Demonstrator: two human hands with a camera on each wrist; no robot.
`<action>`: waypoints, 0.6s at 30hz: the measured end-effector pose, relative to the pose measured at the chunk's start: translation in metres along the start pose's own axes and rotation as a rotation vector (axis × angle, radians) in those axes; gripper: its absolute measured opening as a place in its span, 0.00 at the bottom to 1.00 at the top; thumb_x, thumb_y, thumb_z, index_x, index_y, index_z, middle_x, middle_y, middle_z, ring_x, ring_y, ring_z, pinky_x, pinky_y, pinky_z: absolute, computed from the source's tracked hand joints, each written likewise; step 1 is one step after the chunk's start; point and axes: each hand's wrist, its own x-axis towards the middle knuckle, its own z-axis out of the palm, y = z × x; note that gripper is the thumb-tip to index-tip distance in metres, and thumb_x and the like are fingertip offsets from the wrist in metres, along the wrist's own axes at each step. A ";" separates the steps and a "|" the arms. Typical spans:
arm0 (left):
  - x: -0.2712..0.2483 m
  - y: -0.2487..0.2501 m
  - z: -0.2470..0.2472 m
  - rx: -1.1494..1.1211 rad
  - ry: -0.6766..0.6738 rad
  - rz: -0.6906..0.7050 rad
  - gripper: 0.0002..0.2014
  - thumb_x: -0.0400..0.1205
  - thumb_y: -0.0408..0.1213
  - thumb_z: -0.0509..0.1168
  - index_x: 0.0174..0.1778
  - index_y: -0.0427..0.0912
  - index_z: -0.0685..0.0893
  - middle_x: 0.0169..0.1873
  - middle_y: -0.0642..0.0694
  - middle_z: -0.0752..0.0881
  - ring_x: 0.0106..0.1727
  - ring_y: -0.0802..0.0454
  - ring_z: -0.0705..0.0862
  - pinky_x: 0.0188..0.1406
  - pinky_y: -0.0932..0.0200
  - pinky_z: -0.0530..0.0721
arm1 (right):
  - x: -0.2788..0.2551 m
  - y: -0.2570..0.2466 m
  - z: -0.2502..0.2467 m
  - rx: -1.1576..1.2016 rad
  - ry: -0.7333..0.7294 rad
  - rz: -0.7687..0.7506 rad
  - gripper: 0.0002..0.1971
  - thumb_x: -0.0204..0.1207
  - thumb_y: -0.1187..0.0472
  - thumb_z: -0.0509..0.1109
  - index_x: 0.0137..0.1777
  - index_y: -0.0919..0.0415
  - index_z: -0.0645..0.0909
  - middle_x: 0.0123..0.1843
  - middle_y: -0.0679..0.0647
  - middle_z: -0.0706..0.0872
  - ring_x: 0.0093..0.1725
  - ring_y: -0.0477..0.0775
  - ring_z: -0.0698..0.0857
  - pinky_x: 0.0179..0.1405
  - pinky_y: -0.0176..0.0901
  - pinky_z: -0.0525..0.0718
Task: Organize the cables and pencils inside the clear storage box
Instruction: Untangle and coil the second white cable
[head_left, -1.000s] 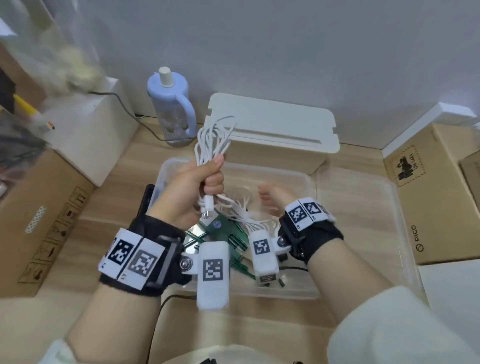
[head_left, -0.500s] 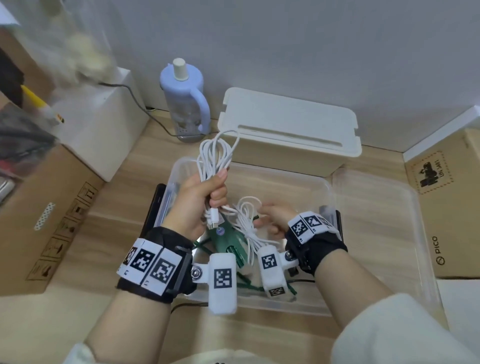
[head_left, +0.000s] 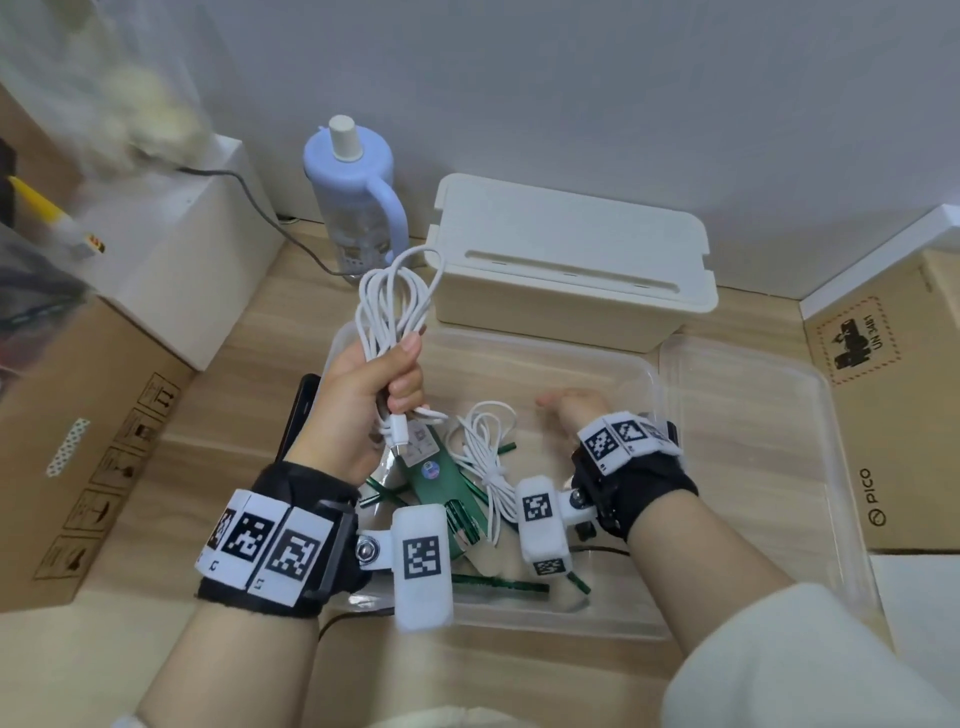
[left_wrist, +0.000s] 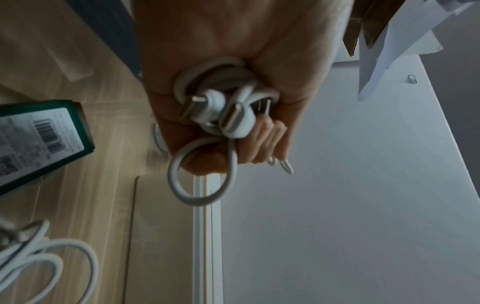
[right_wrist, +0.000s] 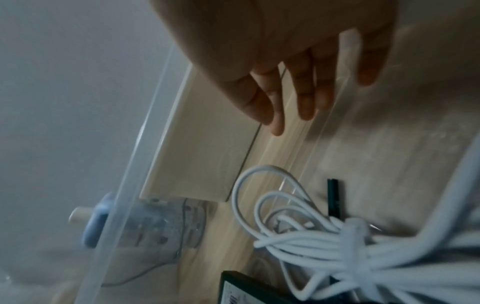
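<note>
Left hand (head_left: 363, 400) grips a coiled white cable (head_left: 389, 306) above the clear storage box (head_left: 587, 623) at 10 o'clock; right hand (head_left: 576, 410), fingers relaxed, hovers inside near a second tied cable (head_left: 483, 457) and green pencils (head_left: 498, 584).

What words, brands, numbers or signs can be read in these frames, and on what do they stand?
"PICO": side of the cardboard box at right.
"UN 3481": stamped label on top of the same box.
Handling pictograms, no words: cardboard box at left.
Label with barcode on the green pencil box: print too blurred to read.
Square black-and-white markers on the wrist bands: no text.
</note>
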 end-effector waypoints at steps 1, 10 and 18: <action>0.001 0.000 -0.003 0.000 0.023 0.014 0.07 0.74 0.31 0.65 0.46 0.39 0.77 0.18 0.56 0.68 0.18 0.62 0.65 0.19 0.71 0.62 | -0.001 -0.002 -0.002 -0.069 -0.034 0.036 0.17 0.78 0.63 0.64 0.66 0.68 0.76 0.66 0.64 0.80 0.59 0.59 0.81 0.59 0.45 0.78; 0.003 0.010 -0.023 0.004 0.124 0.078 0.03 0.77 0.33 0.62 0.45 0.42 0.78 0.18 0.56 0.68 0.18 0.62 0.65 0.23 0.70 0.64 | -0.012 0.015 0.024 -0.280 -0.382 0.003 0.07 0.76 0.61 0.68 0.49 0.65 0.82 0.60 0.67 0.85 0.36 0.51 0.83 0.31 0.33 0.81; 0.003 0.010 -0.023 -0.053 0.132 0.033 0.04 0.76 0.34 0.61 0.45 0.42 0.78 0.16 0.56 0.68 0.18 0.62 0.65 0.20 0.72 0.64 | -0.020 -0.006 0.043 -0.468 -0.116 -0.378 0.11 0.73 0.57 0.68 0.55 0.54 0.74 0.55 0.53 0.81 0.50 0.54 0.82 0.53 0.50 0.83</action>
